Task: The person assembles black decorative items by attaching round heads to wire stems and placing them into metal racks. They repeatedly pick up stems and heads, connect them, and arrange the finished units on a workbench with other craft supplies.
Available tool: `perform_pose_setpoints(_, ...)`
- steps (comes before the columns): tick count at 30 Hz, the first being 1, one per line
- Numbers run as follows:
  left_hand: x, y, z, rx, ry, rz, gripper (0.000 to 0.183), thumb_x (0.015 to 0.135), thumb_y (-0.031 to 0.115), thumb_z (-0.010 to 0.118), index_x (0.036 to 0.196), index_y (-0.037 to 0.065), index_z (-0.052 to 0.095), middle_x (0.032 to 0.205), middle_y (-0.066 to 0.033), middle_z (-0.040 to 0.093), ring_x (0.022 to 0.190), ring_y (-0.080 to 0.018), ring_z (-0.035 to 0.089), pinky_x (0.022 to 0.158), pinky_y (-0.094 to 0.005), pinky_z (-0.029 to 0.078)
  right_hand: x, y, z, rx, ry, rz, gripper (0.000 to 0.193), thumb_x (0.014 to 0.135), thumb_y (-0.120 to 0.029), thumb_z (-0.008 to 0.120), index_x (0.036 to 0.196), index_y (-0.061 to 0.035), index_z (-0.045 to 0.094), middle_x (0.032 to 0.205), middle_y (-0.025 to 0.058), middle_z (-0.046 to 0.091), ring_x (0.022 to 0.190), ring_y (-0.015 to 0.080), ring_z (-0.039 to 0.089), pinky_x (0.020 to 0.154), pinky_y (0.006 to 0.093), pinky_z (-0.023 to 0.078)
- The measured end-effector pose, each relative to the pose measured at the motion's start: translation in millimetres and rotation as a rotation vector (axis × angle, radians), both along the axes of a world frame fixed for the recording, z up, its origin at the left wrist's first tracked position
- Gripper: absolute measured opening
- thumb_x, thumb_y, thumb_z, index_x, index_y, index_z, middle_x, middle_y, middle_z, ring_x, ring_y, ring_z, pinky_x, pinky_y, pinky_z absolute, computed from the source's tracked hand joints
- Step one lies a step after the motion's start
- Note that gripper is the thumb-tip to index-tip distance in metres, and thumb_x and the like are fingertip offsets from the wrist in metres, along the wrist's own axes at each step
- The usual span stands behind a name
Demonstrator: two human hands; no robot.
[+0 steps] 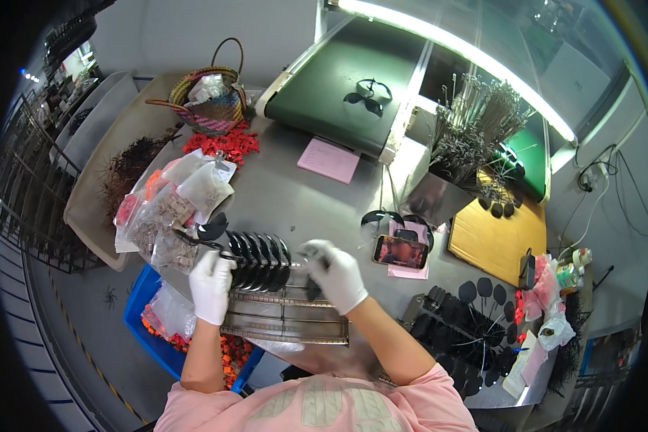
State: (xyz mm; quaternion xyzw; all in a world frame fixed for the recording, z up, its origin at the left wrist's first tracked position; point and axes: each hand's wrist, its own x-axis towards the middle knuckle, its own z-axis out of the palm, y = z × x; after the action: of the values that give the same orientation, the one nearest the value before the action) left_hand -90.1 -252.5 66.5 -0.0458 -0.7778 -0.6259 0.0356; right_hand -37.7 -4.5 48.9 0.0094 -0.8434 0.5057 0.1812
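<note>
My left hand (pixel 212 286), in a white glove, is closed at the left end of a row of glossy black sunglasses (pixel 261 261). Just above its fingers, a pair of black sunglasses (pixel 210 229) sticks out, and its lower part disappears behind the fingers. The row stands on a slotted metal rack (pixel 288 330) at the table's near edge. My right hand (pixel 335 276), also gloved in white, is over the rack's right end. Motion smears its fingers, and a small dark piece (pixel 313 289) shows beneath them; whether they grip it is unclear.
Plastic bags of small parts (pixel 173 209) lie left, above a blue bin (pixel 145 297). A woven basket (pixel 207 101) stands behind. A phone (pixel 401 252) rests ahead right, near a cardboard sheet (pixel 500 241) and many dark lenses (pixel 446 317). A green conveyor (pixel 345 79) runs at the back.
</note>
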Motion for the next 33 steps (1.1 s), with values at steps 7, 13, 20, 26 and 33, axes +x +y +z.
perform_pose_setpoints(7, 16.1, -31.2, -6.1, 0.223, -0.126, 0.004, 0.032, 0.107, 0.031, 0.058, 0.085, 0.008, 0.063, 0.059, 0.0056, 0.047, 0.047, -0.0030, 0.037, 0.045, -0.0223, 0.024, -12.5, 17.4, -57.2, -0.334, -0.648, 0.039, 0.042, 0.098, -0.026, 0.063, 0.134, -0.0052, 0.058, 0.096, 0.0177, 0.076, 0.083, 0.0282, 0.072, 0.079, 0.0401, 0.055)
perform_pose_setpoints(13, 26.1, -32.6, -5.0, 0.222, -0.135, 0.015, 0.035, 0.107, 0.033, 0.056, 0.086, 0.007, 0.063, 0.058, 0.0038, 0.048, 0.049, -0.0039, 0.039, 0.048, -0.0222, 0.028, -59.6, -8.9, -51.5, -0.113, -1.029, 0.062, 0.032, 0.099, -0.019, 0.055, 0.125, -0.0032, 0.063, 0.093, 0.0234, 0.074, 0.080, 0.0373, 0.074, 0.078, 0.0424, 0.060)
perform_pose_setpoints(20, 30.8, -21.9, -13.8, 0.182, -0.244, -0.173, 0.028, 0.105, 0.025, 0.061, 0.086, 0.004, 0.064, 0.061, 0.0010, 0.055, 0.053, -0.0053, 0.047, 0.052, -0.0212, 0.034, -82.5, -7.9, -26.2, 0.254, -1.169, 0.290, 0.040, 0.092, -0.031, 0.066, 0.109, 0.0039, 0.072, 0.082, 0.0108, 0.077, 0.069, 0.0225, 0.074, 0.073, 0.0361, 0.061)
perform_pose_setpoints(26, 32.9, -37.7, 1.1, 0.416, -0.263, -0.654, 0.027, 0.096, 0.026, 0.072, 0.091, -0.001, 0.071, 0.069, -0.0041, 0.066, 0.058, -0.0068, 0.056, 0.052, -0.0233, 0.039, -17.4, 18.3, 35.5, -0.375, -0.884, 0.319, 0.059, 0.103, -0.046, 0.055, 0.136, 0.0032, 0.057, 0.086, 0.0115, 0.077, 0.057, 0.0153, 0.066, 0.059, 0.0288, 0.056)
perform_pose_setpoints(33, 47.6, 17.4, -22.4, 0.097, -0.093, -0.341, 0.021, 0.102, 0.017, 0.059, 0.095, 0.000, 0.067, 0.073, -0.0064, 0.063, 0.069, -0.0144, 0.061, 0.066, -0.0292, 0.050, 34.1, -24.0, 44.1, 0.547, 0.263, 0.185, 0.027, 0.091, -0.017, 0.069, 0.117, -0.0086, 0.067, 0.087, 0.0106, 0.073, 0.079, 0.0325, 0.071, 0.071, 0.0396, 0.056)
